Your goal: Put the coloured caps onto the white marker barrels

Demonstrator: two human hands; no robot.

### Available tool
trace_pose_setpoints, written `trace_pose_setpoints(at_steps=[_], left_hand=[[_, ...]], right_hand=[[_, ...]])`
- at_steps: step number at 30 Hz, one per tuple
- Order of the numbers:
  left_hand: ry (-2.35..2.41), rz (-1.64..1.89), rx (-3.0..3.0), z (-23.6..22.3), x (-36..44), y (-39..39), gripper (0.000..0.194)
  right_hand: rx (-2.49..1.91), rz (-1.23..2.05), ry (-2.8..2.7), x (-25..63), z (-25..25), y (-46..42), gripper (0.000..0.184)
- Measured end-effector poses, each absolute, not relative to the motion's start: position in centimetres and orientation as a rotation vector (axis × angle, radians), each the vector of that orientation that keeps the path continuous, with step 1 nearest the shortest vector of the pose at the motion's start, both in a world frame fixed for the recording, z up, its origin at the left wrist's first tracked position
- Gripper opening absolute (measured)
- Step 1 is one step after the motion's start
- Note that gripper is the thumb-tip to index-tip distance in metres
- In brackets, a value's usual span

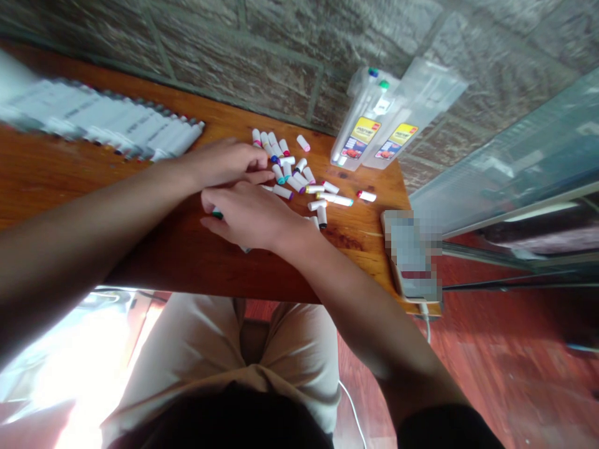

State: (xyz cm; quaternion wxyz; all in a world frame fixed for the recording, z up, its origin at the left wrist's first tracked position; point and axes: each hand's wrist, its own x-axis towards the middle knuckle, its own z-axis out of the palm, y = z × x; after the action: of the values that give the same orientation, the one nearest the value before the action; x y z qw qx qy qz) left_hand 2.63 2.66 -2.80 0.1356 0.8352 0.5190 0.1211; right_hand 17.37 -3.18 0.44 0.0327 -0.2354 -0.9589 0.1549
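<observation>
Both of my hands rest on a wooden table point(187, 249). My left hand point(224, 162) reaches across from the left, fingers curled, its tips at a scatter of small white marker caps point(299, 181) with coloured ends. Just below it, my right hand point(250, 215) is curled over something small with a green end point(217, 214) that shows at its fingertips. What exactly that piece is I cannot make out. A long row of white markers point(107, 121) lies side by side at the table's far left.
Two clear plastic marker cases point(397, 115) with yellow labels lean against the stone wall at the back right. A phone point(412, 255) with a cable lies at the table's right edge. A glass panel stands to the right. My lap shows below the table's near edge.
</observation>
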Motion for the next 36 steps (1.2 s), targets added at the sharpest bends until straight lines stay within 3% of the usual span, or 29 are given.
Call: trace_pose_setpoints(at_steps=[7,19,27,36], left_hand=[[1.545,0.314,2.398,-3.03,2.73,2.68,0.036],[1.526,0.295,2.436,-3.47,2.36,2.90,0.057],[1.526,0.316,2.430,-3.42,2.53,2.79,0.040],[1.489,0.369,2.402,-3.45,2.35,2.83,0.034]], right_hand=[[-0.730,0.411,-3.001,17.35,0.83,-3.84,0.026],[-0.664,0.404,-2.985,17.43,0.59,-3.87,0.028],[-0.774,0.353,-2.979,17.42,0.65,-3.86,0.030],[-0.714,0.405,-3.003,17.53,0.97,-4.00,0.029]])
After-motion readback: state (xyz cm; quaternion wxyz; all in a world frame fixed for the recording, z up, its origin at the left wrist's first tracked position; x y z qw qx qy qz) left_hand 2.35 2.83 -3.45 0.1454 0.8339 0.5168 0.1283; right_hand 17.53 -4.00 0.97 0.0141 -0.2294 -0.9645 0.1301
